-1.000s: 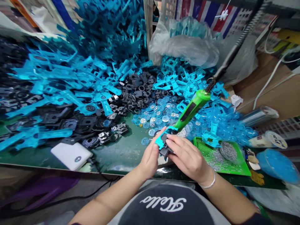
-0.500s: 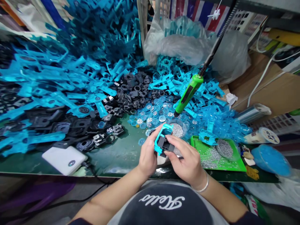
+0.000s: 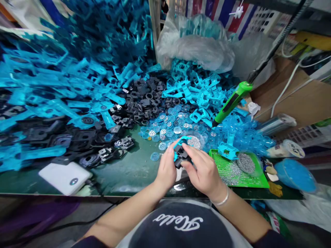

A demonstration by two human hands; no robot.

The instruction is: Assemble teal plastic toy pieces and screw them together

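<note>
On my feed the left hand (image 3: 167, 168) and right hand (image 3: 204, 174) are close together, both clamped on a small turquoise-and-black plastic part (image 3: 181, 155), held just above the front of the bench (image 3: 124, 175). The left fingers (image 3: 172, 151) wrap its side from below, and the right fingertips (image 3: 186, 148) press on its black face. A silver bangle (image 3: 222, 200) circles the right wrist. Just beyond the part sits a clear round dish of tiny silver screws (image 3: 193, 142), almost touching the turquoise edge from this angle. To the right, a lime-green electric screwdriver (image 3: 232, 105) hangs clear of both hands on its dark cord, tip pointing down-left over the pile. Further right I see a bright green perforated tray (image 3: 224, 170) scattered with silver screws, carrying a second round dish of screws (image 3: 245, 163) and a turquoise plastic frame (image 3: 227, 151). Behind the hands, translucent blue discs with silver spiral centres (image 3: 168, 132) spread across the bench, backed by heaps of black square plastic pieces (image 3: 144, 101) and long turquoise plastic parts (image 3: 69, 86). A white power bank (image 3: 64, 178) lies at the bench's front left.
</note>
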